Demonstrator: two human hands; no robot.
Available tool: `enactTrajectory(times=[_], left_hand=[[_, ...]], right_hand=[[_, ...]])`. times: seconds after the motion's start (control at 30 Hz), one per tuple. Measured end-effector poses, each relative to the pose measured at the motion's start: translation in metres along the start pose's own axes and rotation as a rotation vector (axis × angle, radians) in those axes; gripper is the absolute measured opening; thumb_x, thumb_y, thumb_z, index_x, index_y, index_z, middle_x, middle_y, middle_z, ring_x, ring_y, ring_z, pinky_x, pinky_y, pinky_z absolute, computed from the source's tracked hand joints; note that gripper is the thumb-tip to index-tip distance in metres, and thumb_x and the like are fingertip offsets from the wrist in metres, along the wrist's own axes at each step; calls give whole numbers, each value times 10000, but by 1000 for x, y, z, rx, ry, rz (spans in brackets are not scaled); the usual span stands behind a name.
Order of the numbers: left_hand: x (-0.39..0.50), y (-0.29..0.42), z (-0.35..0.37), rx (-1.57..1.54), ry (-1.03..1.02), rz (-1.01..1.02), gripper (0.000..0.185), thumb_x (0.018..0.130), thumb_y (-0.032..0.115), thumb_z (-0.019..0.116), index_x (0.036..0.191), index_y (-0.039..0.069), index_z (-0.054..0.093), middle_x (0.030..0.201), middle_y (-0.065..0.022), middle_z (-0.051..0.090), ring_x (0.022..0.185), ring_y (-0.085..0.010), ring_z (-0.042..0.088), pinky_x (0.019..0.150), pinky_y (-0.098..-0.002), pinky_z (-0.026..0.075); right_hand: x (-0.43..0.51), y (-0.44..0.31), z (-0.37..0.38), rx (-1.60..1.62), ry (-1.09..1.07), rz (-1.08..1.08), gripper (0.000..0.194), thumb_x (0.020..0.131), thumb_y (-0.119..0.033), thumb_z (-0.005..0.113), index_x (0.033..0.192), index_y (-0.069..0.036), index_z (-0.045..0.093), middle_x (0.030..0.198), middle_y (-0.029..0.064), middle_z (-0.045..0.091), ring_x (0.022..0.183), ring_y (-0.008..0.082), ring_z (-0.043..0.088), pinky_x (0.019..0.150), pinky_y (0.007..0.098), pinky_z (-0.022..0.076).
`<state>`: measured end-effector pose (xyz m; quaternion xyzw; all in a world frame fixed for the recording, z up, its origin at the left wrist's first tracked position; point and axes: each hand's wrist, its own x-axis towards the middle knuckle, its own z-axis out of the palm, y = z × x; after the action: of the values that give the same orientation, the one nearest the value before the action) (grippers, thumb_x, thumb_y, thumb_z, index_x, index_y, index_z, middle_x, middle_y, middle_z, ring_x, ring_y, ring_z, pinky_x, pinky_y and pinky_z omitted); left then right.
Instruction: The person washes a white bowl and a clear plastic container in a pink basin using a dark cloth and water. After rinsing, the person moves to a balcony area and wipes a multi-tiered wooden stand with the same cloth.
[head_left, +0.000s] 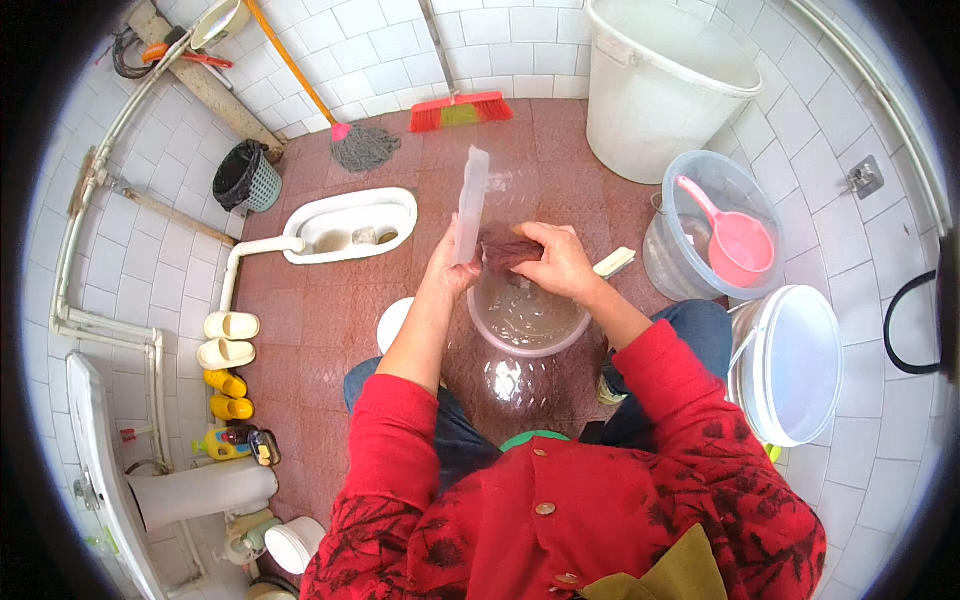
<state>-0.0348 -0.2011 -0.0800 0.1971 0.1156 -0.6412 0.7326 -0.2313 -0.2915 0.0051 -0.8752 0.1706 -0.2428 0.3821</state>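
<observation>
My left hand (452, 261) grips a translucent plastic piece (472, 204), perhaps a lid or shallow container, held up on its edge. Beside it, my right hand (559, 259) clasps a crumpled dark-maroon cloth (510, 253) close to the plastic's right side. Both hands are above a pinkish basin (529, 351) of cloudy water on the floor between my knees. The basin's far part is hidden behind the hands and cloth. A cream-coloured brush-like item (615, 261) lies just right of the basin. Left of it is a round white object (391, 324), partly covered by my left forearm.
A squat toilet (409, 225) lies ahead to the left. At right stand a tall white bin (637, 112), a clear bucket (660, 255) with a pink dipper (741, 247), and a lidded white bucket (795, 360). A mop (364, 146) and broom (461, 112) lean at the back wall.
</observation>
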Motion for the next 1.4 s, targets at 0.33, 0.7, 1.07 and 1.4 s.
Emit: enactTrajectory(times=[0.33,0.7,1.07,1.4], left_hand=[[-23,-38,49,337,-95,146,252,890,331,579,1030,122,564,975,-74,608,819,-209,605,698,-367,529],[-26,-48,35,227,-123,-281,273,901,435,539,918,162,553,722,4,501,519,-105,385,435,-209,280],[-23,-44,44,468,225,45,225,905,450,517,911,228,558,689,78,525,474,-51,433,389,-174,267],[-5,-37,2,759,455,301,364,823,433,674,898,103,540,781,-32,596,592,-136,564,395,-235,398]], right_hand=[[26,-46,31,-35,506,-612,371,602,-45,652,967,-71,591,1065,93,539,926,300,504,781,403,401],[95,28,41,312,756,45,388,715,-121,704,1075,-19,603,1115,163,595,996,354,560,876,407,443],[43,6,55,416,456,10,341,759,-66,663,1076,30,579,996,162,582,927,301,591,808,343,467],[57,-7,0,975,447,47,301,848,-55,586,1139,17,568,1020,57,634,937,119,581,835,261,466]])
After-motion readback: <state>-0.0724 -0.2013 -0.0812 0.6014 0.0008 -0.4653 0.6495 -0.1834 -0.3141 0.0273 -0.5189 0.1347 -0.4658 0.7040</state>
